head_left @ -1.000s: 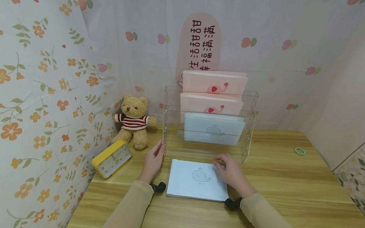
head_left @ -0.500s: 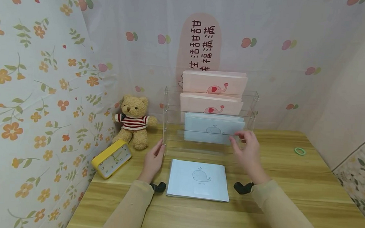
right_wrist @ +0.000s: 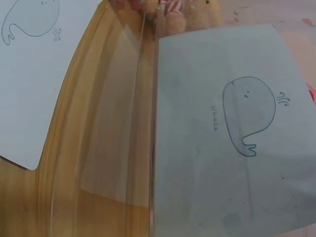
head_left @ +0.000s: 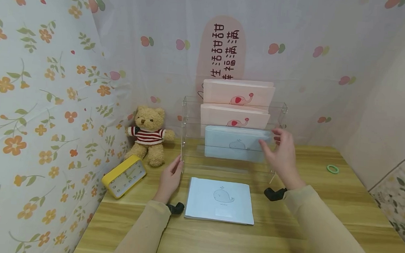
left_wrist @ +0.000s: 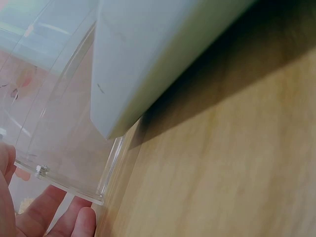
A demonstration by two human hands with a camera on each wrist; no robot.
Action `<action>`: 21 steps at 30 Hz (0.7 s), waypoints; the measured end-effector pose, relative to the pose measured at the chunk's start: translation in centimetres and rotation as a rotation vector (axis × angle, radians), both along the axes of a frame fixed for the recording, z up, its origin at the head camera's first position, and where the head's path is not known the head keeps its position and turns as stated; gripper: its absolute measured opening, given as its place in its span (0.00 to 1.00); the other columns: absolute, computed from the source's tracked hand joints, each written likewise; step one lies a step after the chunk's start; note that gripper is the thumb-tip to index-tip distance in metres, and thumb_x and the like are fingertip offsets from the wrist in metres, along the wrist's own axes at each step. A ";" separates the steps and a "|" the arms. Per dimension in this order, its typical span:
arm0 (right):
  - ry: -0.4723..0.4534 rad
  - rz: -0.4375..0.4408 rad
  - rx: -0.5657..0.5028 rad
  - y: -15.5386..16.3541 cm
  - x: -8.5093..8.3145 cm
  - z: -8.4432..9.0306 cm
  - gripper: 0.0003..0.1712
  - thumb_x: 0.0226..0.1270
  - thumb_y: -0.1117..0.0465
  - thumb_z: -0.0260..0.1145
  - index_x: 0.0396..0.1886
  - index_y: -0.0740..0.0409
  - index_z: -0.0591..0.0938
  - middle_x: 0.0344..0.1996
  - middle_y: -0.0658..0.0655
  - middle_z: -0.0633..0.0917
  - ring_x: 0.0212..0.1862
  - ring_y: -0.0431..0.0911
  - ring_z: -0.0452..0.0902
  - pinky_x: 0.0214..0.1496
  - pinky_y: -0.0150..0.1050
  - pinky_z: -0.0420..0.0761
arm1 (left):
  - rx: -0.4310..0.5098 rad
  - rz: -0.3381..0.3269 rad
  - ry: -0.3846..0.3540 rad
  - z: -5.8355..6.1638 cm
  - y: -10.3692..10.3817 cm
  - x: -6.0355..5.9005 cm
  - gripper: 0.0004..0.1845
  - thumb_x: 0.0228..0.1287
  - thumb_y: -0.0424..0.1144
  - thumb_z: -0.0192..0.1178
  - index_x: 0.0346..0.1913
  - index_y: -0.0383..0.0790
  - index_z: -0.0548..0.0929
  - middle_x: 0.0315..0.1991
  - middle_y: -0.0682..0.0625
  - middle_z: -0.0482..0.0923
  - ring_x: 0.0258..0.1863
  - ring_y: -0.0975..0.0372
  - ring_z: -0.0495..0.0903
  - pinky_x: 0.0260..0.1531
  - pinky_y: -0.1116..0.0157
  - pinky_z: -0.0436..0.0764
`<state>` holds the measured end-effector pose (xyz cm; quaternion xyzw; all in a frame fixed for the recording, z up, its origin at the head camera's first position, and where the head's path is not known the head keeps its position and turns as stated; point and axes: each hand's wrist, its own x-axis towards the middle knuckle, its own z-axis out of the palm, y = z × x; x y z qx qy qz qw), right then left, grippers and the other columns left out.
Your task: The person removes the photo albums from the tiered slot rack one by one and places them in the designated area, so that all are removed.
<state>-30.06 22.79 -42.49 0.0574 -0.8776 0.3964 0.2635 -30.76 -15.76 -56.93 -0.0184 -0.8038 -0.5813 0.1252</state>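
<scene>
A clear acrylic rack [head_left: 227, 170] stands on the wooden table. My left hand [head_left: 170, 179] holds its left side panel near the bottom; in the left wrist view, the thumb and fingers [left_wrist: 42, 212] lie on opposite faces of the panel. A light blue booklet [head_left: 222, 143] with a whale drawing stands in the rack's front slot. My right hand [head_left: 283, 159] is at this booklet's upper right corner, thumb in front and fingers by the side edge, apart from each other. Another whale booklet [head_left: 204, 205] lies flat before the rack. The right wrist view shows no fingers.
Two pink elephant booklets [head_left: 219, 92] stand in the rack's higher slots. To the left sit a teddy bear [head_left: 149, 136] and a yellow clock [head_left: 125, 176]. A green ring [head_left: 332, 169] lies at the right. Printed curtains [head_left: 296, 90] hang behind the table.
My right hand has moved from the flat booklet's upper right corner up and right to the blue booklet in the rack. My left hand has stayed at the rack's side.
</scene>
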 end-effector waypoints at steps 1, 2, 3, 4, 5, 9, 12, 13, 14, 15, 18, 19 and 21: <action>-0.014 0.007 0.003 0.0 -0.1 0.1 0.37 0.78 0.55 0.74 0.74 0.71 0.70 0.70 0.74 0.74 0.64 0.69 0.75 0.71 0.67 0.78 | 0.006 0.001 -0.003 0.0 0.0 0.0 0.24 0.87 0.48 0.59 0.79 0.51 0.79 0.75 0.43 0.81 0.74 0.47 0.82 0.72 0.46 0.83; -0.027 0.013 0.005 0.0 -0.2 0.2 0.38 0.79 0.54 0.73 0.75 0.71 0.69 0.70 0.74 0.73 0.65 0.69 0.75 0.72 0.68 0.78 | 0.006 0.003 -0.002 0.0 0.0 0.0 0.24 0.87 0.48 0.59 0.79 0.50 0.79 0.75 0.42 0.81 0.73 0.47 0.82 0.72 0.45 0.83; -0.039 0.018 0.009 0.0 -0.3 0.3 0.38 0.79 0.54 0.73 0.75 0.71 0.69 0.71 0.74 0.73 0.65 0.69 0.75 0.72 0.67 0.78 | 0.006 0.006 -0.002 0.0 0.0 0.0 0.24 0.87 0.48 0.59 0.79 0.50 0.79 0.74 0.42 0.82 0.73 0.47 0.82 0.71 0.45 0.83; -0.052 0.020 0.017 -0.1 -0.4 0.3 0.38 0.80 0.53 0.73 0.76 0.71 0.69 0.71 0.74 0.73 0.65 0.69 0.75 0.71 0.67 0.78 | 0.004 0.009 -0.003 0.0 0.0 0.0 0.24 0.87 0.48 0.59 0.79 0.50 0.79 0.74 0.42 0.82 0.73 0.47 0.83 0.71 0.45 0.83; -0.063 0.022 0.025 -0.2 -0.5 0.3 0.38 0.80 0.53 0.73 0.76 0.70 0.68 0.71 0.74 0.72 0.65 0.69 0.74 0.71 0.67 0.78 | 0.001 0.011 0.000 -0.1 0.0 0.0 0.24 0.87 0.48 0.59 0.79 0.50 0.79 0.74 0.41 0.82 0.72 0.46 0.83 0.71 0.45 0.83; -0.061 0.026 0.060 -0.5 -0.9 0.4 0.37 0.79 0.55 0.73 0.75 0.70 0.70 0.70 0.74 0.73 0.65 0.68 0.72 0.68 0.65 0.79 | -0.006 0.014 0.007 -0.2 0.0 -0.2 0.24 0.87 0.47 0.59 0.79 0.50 0.80 0.73 0.41 0.82 0.72 0.47 0.83 0.71 0.45 0.84; -0.029 0.041 0.088 -0.8 -1.3 0.4 0.36 0.77 0.56 0.75 0.74 0.70 0.72 0.69 0.74 0.75 0.67 0.67 0.72 0.70 0.66 0.77 | 0.002 0.011 0.014 -0.3 0.1 -0.2 0.24 0.87 0.47 0.59 0.79 0.50 0.80 0.74 0.41 0.82 0.73 0.47 0.83 0.71 0.45 0.83; -0.017 0.048 0.095 -0.8 -1.4 0.5 0.35 0.77 0.57 0.75 0.73 0.70 0.73 0.69 0.73 0.75 0.68 0.67 0.72 0.71 0.67 0.76 | 0.006 0.009 0.018 -0.3 0.1 -0.2 0.24 0.87 0.47 0.59 0.79 0.49 0.80 0.74 0.41 0.82 0.73 0.47 0.82 0.71 0.45 0.83; -0.006 0.057 0.102 -0.9 -1.5 0.6 0.35 0.76 0.57 0.76 0.72 0.70 0.74 0.68 0.72 0.76 0.68 0.67 0.72 0.72 0.68 0.75 | 0.007 0.010 0.020 -0.3 0.1 -0.3 0.24 0.87 0.46 0.59 0.79 0.49 0.79 0.74 0.41 0.82 0.73 0.47 0.82 0.71 0.45 0.83; 0.000 0.063 0.108 -1.0 -1.6 0.6 0.34 0.76 0.57 0.76 0.72 0.69 0.75 0.68 0.72 0.77 0.69 0.67 0.72 0.74 0.69 0.74 | 0.014 0.007 0.019 -0.3 0.1 -0.3 0.24 0.87 0.46 0.60 0.79 0.49 0.79 0.74 0.41 0.82 0.73 0.46 0.82 0.71 0.45 0.83; 0.016 0.085 0.122 -1.3 -1.9 0.9 0.31 0.75 0.57 0.77 0.69 0.68 0.77 0.65 0.71 0.79 0.68 0.66 0.74 0.76 0.69 0.72 | 0.013 0.010 0.012 -0.3 0.0 -0.3 0.24 0.87 0.47 0.60 0.79 0.49 0.79 0.74 0.41 0.82 0.73 0.46 0.83 0.71 0.44 0.83; 0.019 0.092 0.126 -1.3 -1.9 1.0 0.30 0.75 0.58 0.77 0.68 0.68 0.78 0.64 0.70 0.80 0.68 0.66 0.74 0.76 0.69 0.72 | 0.015 0.011 0.008 -0.4 0.0 -0.3 0.24 0.87 0.47 0.60 0.79 0.50 0.80 0.74 0.42 0.82 0.73 0.46 0.83 0.71 0.44 0.83; 0.020 0.099 0.143 -1.5 -2.1 1.2 0.29 0.74 0.58 0.78 0.68 0.67 0.79 0.63 0.70 0.81 0.67 0.66 0.75 0.76 0.68 0.73 | 0.007 0.015 0.008 -0.4 0.0 -0.2 0.24 0.87 0.47 0.59 0.79 0.50 0.79 0.74 0.42 0.82 0.73 0.46 0.83 0.71 0.45 0.83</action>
